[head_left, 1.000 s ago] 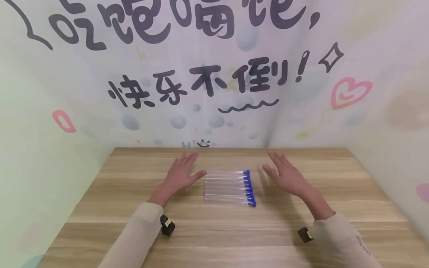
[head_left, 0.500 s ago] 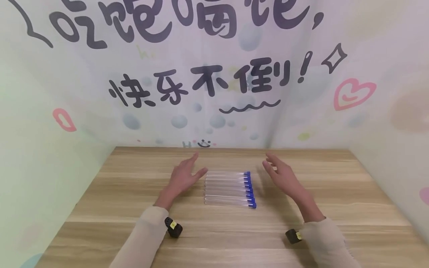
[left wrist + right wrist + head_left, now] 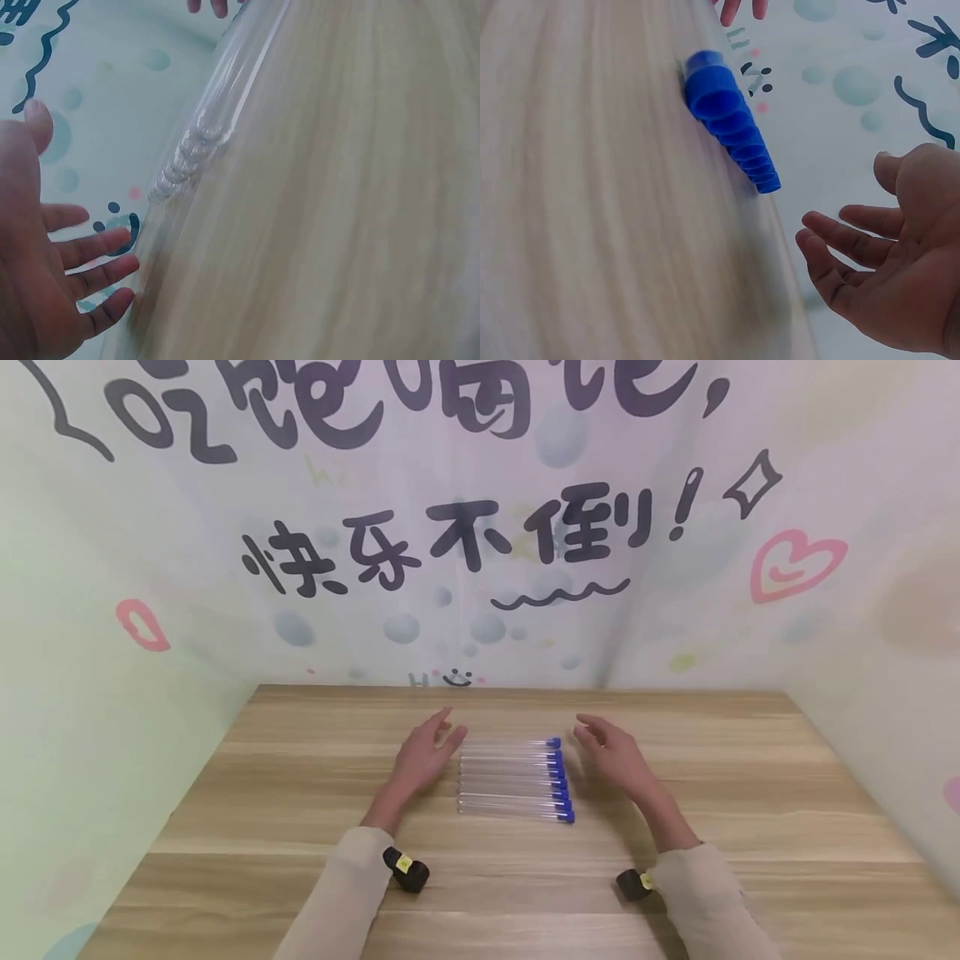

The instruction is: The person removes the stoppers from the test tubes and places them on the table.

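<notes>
Several clear test tubes point(image 3: 510, 781) with blue caps lie side by side in a row on the wooden table, their caps pointing right. My left hand point(image 3: 424, 756) is just beyond their rounded ends, fingers relaxed and holding nothing. On the capped side, my right hand point(image 3: 617, 760) hovers with loosely bent fingers, also holding nothing. In the left wrist view, the rounded tube ends point(image 3: 187, 157) show apart from the left hand point(image 3: 45, 262). The right wrist view shows the blue caps point(image 3: 731, 120) in a line, with the right hand point(image 3: 892, 255) apart from them.
The wooden table point(image 3: 510, 881) meets a printed wall cloth point(image 3: 360, 643) at its back edge. Pale walls rise at the left and right sides. A small black camera point(image 3: 408, 870) sits at the left wrist, another black camera point(image 3: 634, 885) at the right.
Both hands have moved inward toward the tubes, the left to the right and the right to the left. Their spread fingers have relaxed and bent. The tubes stay in place.
</notes>
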### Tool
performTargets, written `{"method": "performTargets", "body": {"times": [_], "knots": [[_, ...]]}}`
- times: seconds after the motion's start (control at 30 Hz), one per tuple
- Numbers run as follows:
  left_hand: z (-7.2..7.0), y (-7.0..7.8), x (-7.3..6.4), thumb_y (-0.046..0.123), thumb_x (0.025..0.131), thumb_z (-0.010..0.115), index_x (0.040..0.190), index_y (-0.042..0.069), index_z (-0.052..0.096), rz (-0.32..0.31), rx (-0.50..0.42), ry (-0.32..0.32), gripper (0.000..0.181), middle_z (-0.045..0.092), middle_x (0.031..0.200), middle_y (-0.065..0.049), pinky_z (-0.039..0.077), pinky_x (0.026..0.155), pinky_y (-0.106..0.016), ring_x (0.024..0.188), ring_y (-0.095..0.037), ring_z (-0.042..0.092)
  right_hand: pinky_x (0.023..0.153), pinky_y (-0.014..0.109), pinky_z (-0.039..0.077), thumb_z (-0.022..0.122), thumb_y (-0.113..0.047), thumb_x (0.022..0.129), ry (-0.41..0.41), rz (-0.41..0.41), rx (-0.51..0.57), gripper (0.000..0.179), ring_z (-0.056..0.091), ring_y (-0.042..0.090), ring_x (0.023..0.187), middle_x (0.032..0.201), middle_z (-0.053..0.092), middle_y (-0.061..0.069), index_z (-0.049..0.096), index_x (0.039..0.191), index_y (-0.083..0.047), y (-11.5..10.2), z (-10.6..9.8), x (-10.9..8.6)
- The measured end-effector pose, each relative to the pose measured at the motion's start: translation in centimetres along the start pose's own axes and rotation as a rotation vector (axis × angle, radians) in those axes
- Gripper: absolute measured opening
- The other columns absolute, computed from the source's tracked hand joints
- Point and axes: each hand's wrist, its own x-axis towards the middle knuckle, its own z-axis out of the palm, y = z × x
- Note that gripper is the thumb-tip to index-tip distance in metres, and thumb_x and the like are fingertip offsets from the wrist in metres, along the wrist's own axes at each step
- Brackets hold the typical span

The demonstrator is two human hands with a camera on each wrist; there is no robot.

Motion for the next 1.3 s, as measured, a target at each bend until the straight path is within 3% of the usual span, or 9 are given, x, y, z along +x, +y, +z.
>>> {"method": "performTargets", "body": {"times": [0.2, 0.37, 0.53, 0.67, 0.87, 1.07, 1.17, 1.3], "knots": [[1.2, -0.6, 0.3, 0.045, 0.098, 0.049, 0.134, -0.001, 0.050, -0.064, -0.021, 0.109, 0.058, 0.060, 0.118, -0.017, 0.043, 0.093, -0.046, 0.108, -0.030, 0.056, 0.096, 0.051, 0.041, 0.047, -0.029, 0.101, -0.008, 0.011, -0.031, 0.043, 0.053, 0.038, 0.116, 0.124, 0.059, 0.020, 0.050, 0.135, -0.001, 0.6, 1.1, 0.6], [2.0, -0.9, 0.6, 0.023, 0.096, 0.059, 0.123, 0.002, 0.060, -0.099, -0.045, 0.213, 0.034, 0.065, 0.105, -0.010, 0.047, 0.086, -0.042, 0.097, -0.026, 0.059, 0.093, 0.049, 0.043, 0.051, -0.023, 0.100, 0.011, -0.030, -0.063, 0.036, 0.057, 0.034, 0.109, 0.120, 0.062, 0.019, 0.057, 0.127, 0.001, 0.9, 1.7, 1.0], [2.4, -1.1, 0.7, 0.013, 0.090, 0.066, 0.113, 0.006, 0.067, -0.113, -0.063, 0.265, 0.024, 0.067, 0.099, -0.007, 0.048, 0.083, -0.040, 0.093, -0.023, 0.060, 0.092, 0.048, 0.044, 0.054, -0.016, 0.098, 0.016, -0.045, -0.058, 0.031, 0.057, 0.033, 0.110, 0.120, 0.061, 0.019, 0.061, 0.124, -0.001, 1.2, 2.1, 1.3], [2.6, -1.5, 0.8, 0.013, 0.087, 0.069, 0.107, 0.009, 0.071, -0.108, -0.019, 0.257, 0.020, 0.068, 0.095, -0.004, 0.048, 0.080, -0.038, 0.089, -0.021, 0.060, 0.093, 0.048, 0.044, 0.056, -0.014, 0.097, 0.017, -0.048, -0.069, 0.027, 0.056, 0.034, 0.112, 0.118, 0.063, 0.017, 0.065, 0.119, -0.002, 1.5, 2.4, 1.5], [2.7, -1.5, 1.1, 0.012, 0.083, 0.073, 0.098, 0.010, 0.074, -0.054, 0.034, 0.224, 0.014, 0.068, 0.084, 0.000, 0.046, 0.075, -0.036, 0.080, -0.018, 0.058, 0.091, 0.049, 0.044, 0.058, -0.013, 0.096, 0.057, -0.042, -0.095, 0.021, 0.058, 0.033, 0.109, 0.113, 0.066, 0.015, 0.070, 0.112, -0.005, 1.7, 2.8, 1.5], [2.8, -1.3, 1.2, 0.012, 0.082, 0.075, 0.093, 0.012, 0.075, -0.064, 0.054, 0.234, 0.011, 0.067, 0.080, 0.001, 0.043, 0.075, -0.037, 0.081, -0.019, 0.056, 0.091, 0.049, 0.044, 0.059, -0.014, 0.096, 0.071, -0.038, -0.081, 0.021, 0.059, 0.033, 0.108, 0.111, 0.067, 0.014, 0.071, 0.110, -0.006, 1.5, 3.1, 1.6], [2.9, -1.3, 1.3, 0.014, 0.084, 0.074, 0.096, 0.013, 0.075, -0.084, 0.027, 0.239, 0.012, 0.069, 0.086, 0.001, 0.046, 0.078, -0.037, 0.084, -0.019, 0.059, 0.090, 0.047, 0.046, 0.059, -0.021, 0.096, 0.076, 0.017, -0.002, 0.024, 0.059, 0.031, 0.108, 0.114, 0.067, 0.013, 0.070, 0.113, -0.008, 1.5, 3.2, 1.6], [3.1, -1.3, 1.4, 0.015, 0.086, 0.072, 0.099, 0.014, 0.074, -0.104, -0.072, 0.235, 0.014, 0.069, 0.091, 0.001, 0.049, 0.077, -0.035, 0.085, -0.017, 0.061, 0.083, 0.039, 0.047, 0.060, -0.036, 0.095, 0.102, 0.117, 0.185, 0.033, 0.058, 0.025, 0.099, 0.117, 0.066, 0.006, 0.068, 0.120, -0.015, 1.8, 3.3, 1.7]]}}
